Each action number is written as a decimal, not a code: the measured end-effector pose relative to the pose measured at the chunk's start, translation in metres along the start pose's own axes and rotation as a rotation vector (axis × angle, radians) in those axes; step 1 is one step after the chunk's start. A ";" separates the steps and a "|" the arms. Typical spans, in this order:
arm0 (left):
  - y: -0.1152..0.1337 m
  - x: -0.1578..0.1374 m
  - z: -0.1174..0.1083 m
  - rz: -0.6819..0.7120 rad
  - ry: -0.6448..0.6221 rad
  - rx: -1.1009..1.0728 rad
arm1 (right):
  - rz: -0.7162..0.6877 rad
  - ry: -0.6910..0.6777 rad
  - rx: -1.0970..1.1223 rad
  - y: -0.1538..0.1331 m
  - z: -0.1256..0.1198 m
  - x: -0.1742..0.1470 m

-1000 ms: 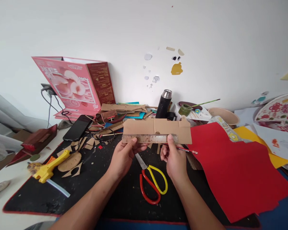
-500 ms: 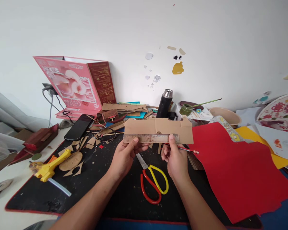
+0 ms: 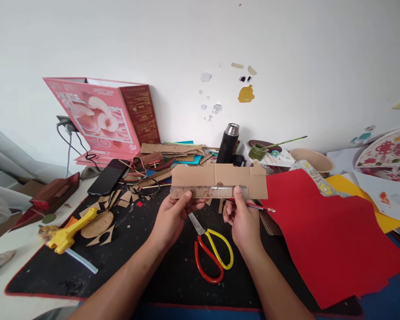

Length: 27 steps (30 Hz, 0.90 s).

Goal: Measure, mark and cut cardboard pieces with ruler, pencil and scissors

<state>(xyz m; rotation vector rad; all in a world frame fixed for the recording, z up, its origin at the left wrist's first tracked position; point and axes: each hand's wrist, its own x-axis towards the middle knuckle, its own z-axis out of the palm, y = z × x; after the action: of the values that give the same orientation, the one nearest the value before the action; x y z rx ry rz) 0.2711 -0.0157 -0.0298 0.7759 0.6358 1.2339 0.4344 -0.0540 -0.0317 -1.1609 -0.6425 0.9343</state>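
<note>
A brown cardboard piece [image 3: 200, 174] is held up in front of me, with a clear ruler [image 3: 211, 191] lying along its lower part. My left hand [image 3: 175, 213] is closed on both near their left end, thumb on the ruler and fingers behind the card. Toward the right end my right hand [image 3: 242, 218] pinches the ruler and cardboard with its thumb on top. A pencil [image 3: 262, 207] also sticks out to the right from this hand. Below, on the black mat, lie scissors [image 3: 216, 262] with one red and one yellow handle.
At left are a yellow glue gun [image 3: 68, 231], a phone [image 3: 108, 178] and cardboard scraps [image 3: 98, 222]. A pink box [image 3: 102, 115] stands behind. A black thermos [image 3: 228, 144] and paint jar [image 3: 258, 152] stand at the back. Red paper [image 3: 333, 240] covers the right side.
The whole view has shifted very slightly. Both hands keep the same grip on the ruler and cardboard.
</note>
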 end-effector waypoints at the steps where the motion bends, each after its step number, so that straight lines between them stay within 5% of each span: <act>1: 0.000 0.000 0.000 0.001 0.002 0.000 | 0.000 0.003 0.003 0.000 0.000 0.000; 27: -0.001 0.002 -0.001 -0.019 0.040 -0.004 | 0.033 -0.016 0.025 0.000 0.000 0.000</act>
<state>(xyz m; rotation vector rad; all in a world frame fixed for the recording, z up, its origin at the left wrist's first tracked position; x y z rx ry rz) 0.2715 -0.0134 -0.0314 0.7417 0.6718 1.2353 0.4340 -0.0534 -0.0320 -1.1458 -0.6242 0.9776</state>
